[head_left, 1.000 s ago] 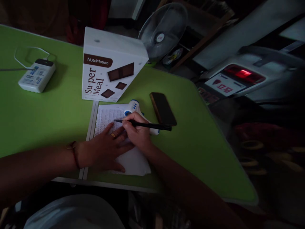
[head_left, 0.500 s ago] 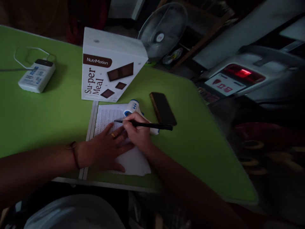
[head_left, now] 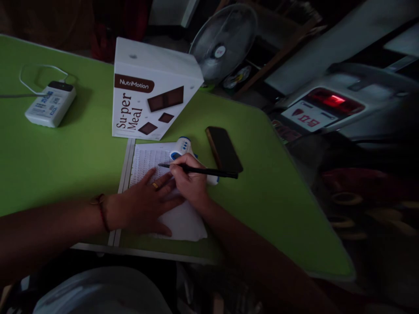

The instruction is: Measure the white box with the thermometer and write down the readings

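Observation:
A white sheet of paper (head_left: 183, 222) lies on the green table, its far part covered with rows of small writing too fine to read. Spread flat across the sheet is my left hand (head_left: 147, 207), fingers apart, with a ring on one finger. My right hand (head_left: 191, 183) grips a black pen (head_left: 216, 172), whose tip points at the written rows. Just beyond that hand sits a white and blue infrared thermometer (head_left: 183, 146), partly hidden by it. A dark phone (head_left: 225, 149) rests to the right of the thermometer.
A white NutriMotion box (head_left: 155, 96) stands behind the paper. At the left of the green table (head_left: 91, 174) is a white device (head_left: 50, 104) with cables. Past the far edge stands a fan (head_left: 222, 48); a machine with a red-lit display (head_left: 335, 100) is at right.
The pen and my right hand have shifted very slightly to the right. My left hand stays in place on the paper.

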Demonstrator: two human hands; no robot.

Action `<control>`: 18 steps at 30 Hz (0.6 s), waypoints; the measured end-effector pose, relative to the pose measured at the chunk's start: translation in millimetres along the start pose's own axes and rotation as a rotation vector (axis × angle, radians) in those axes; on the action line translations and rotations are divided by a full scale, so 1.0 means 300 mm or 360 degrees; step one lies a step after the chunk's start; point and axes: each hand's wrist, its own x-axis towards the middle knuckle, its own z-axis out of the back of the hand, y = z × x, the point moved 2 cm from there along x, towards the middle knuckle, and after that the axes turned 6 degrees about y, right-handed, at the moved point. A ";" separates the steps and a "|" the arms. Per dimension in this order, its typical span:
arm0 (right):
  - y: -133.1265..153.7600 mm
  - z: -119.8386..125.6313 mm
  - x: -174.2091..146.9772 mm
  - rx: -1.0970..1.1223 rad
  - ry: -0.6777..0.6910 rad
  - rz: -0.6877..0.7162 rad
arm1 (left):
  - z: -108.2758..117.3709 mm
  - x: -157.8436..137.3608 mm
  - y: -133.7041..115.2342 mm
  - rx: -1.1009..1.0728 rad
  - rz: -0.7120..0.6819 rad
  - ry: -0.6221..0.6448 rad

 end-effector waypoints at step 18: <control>0.004 0.001 -0.002 0.0015 0.0039 0.0056 | 0.013 0.004 0.000 0.0018 0.0020 0.0105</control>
